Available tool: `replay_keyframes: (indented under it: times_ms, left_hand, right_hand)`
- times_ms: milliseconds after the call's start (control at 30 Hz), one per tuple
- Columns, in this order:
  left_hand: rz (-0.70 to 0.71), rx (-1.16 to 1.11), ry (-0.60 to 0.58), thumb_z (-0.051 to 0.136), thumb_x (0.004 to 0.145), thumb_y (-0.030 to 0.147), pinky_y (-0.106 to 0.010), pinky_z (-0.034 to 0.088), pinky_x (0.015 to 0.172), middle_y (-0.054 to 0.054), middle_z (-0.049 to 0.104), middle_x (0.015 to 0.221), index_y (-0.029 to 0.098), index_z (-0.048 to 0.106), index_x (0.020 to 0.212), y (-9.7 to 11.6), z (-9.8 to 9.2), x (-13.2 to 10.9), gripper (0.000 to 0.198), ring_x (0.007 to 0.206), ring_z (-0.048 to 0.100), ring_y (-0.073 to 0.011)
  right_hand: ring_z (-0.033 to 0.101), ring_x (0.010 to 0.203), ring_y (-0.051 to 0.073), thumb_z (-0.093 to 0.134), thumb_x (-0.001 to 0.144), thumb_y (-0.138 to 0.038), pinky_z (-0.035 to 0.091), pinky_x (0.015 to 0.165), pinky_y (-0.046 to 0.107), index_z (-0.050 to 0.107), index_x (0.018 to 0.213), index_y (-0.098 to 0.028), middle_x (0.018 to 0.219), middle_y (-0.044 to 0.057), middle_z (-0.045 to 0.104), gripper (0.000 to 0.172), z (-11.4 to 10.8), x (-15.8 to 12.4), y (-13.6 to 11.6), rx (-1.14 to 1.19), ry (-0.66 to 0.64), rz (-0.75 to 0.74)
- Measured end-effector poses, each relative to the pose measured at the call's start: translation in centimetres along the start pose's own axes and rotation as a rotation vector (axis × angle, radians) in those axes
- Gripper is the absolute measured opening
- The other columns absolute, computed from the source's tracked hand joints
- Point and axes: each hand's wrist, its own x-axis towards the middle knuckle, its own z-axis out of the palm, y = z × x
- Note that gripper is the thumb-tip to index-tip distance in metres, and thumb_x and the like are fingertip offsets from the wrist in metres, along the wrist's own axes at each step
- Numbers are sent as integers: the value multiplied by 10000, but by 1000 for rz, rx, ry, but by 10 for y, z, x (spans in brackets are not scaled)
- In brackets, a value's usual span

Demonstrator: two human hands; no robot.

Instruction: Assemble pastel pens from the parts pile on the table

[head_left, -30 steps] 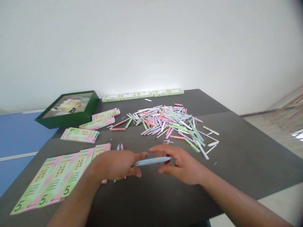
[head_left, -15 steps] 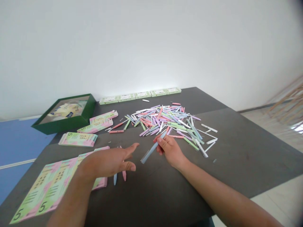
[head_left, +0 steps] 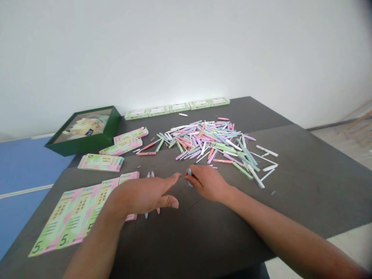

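Observation:
My right hand (head_left: 207,182) is closed around a light blue pen (head_left: 190,175), held just in front of the pile of pens; most of its length is hidden by the fingers. To the left, my left hand (head_left: 154,193) is open and holds nothing, thumb and fingers apart, its fingertips close to the right hand. Beneath and beside the left hand lie a blue pen (head_left: 147,215) and a pink pen (head_left: 158,210), partly covered by it. A heap of pens (head_left: 209,141) in pink, green, purple, blue and white spreads over the dark table.
Pink-green boxes marked 5 (head_left: 69,217) lie in a row at the left, partly behind my left arm. More such boxes (head_left: 101,162) sit farther back. A green open box (head_left: 84,144) holds packets. Pale green flat boxes (head_left: 158,111) line the wall.
My right hand has turned the blue pen from a slanted position to nearly end-on. Both hands have come closer together. The view has shifted slightly.

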Motion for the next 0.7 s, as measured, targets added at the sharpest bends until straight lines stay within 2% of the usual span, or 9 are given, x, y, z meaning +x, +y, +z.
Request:
replay_keyframes:
  times_ms: [133, 233, 300, 367, 400, 433, 500, 567, 700]
  left_hand:
    - [-36, 15, -48, 377, 881, 509, -244, 451, 702, -115, 671, 1028, 110, 92, 1441, 7, -1, 0, 744, 866, 638, -215]
    - [-53, 1, -62, 387, 877, 499, -261, 460, 692, -115, 670, 1025, 119, 83, 1444, 10, -1, -1, 746, 813, 648, -212]
    - [-47, -15, -53, 383, 882, 485, -265, 459, 702, -105, 666, 1041, 137, 84, 1447, 11, 0, -2, 728, 807, 649, -206]
    - [-34, -34, -53, 381, 888, 465, -265, 454, 718, -86, 680, 1010, 152, 81, 1449, 10, 2, -3, 710, 814, 648, -201]
    - [-26, -41, -55, 386, 887, 456, -263, 454, 721, -78, 688, 986, 157, 83, 1450, 10, 3, -3, 706, 819, 647, -201]
    - [-20, -42, -55, 395, 883, 452, -262, 454, 720, -74, 694, 970, 163, 94, 1450, 10, 3, -2, 703, 825, 647, -202]
    - [-14, -51, -41, 414, 875, 425, -262, 460, 702, -66, 696, 974, 187, 109, 1450, 10, 5, -2, 693, 820, 652, -203]
    - [-11, -69, -24, 398, 885, 383, -258, 462, 704, -60, 693, 998, 197, 116, 1450, 8, 8, -2, 659, 847, 650, -198]
    - [38, -70, 34, 392, 893, 403, -253, 454, 726, -40, 693, 1011, 221, 141, 1448, 1, 16, 0, 636, 900, 637, -199]
  right_hand:
    - [511, 709, 128, 401, 913, -300, 287, 615, 243, 526, 848, -167, 790, 31, 581, 194, -1, -2, -3, 13, -18, -19]
    - [493, 681, 125, 457, 878, -310, 297, 607, 240, 547, 811, -164, 732, 14, 568, 185, 2, 0, 8, 231, 46, 33]
    - [461, 595, 111, 492, 847, -340, 301, 562, 231, 547, 763, -164, 628, -13, 525, 203, 6, 3, 22, 569, 202, 144]
    - [358, 446, 84, 470, 845, -384, 264, 464, 217, 523, 734, -170, 503, -54, 429, 246, 11, 7, 39, 1070, 384, 338]
    - [317, 406, 76, 469, 841, -396, 243, 431, 211, 511, 734, -174, 476, -67, 403, 249, 13, 8, 47, 1327, 395, 406]
    - [297, 386, 70, 482, 834, -389, 228, 411, 203, 502, 732, -176, 460, -74, 392, 237, 14, 10, 54, 1549, 361, 455]
    - [298, 368, 61, 520, 817, -344, 221, 393, 188, 488, 709, -173, 438, -78, 395, 205, 15, 11, 63, 1849, 266, 508]
    - [308, 361, 53, 535, 814, -318, 225, 385, 177, 474, 673, -166, 430, -73, 412, 216, 15, 11, 66, 1997, 220, 515]
    - [321, 352, 49, 499, 843, -305, 237, 379, 169, 476, 645, -155, 420, -58, 436, 250, 11, 11, 65, 2128, 186, 492]
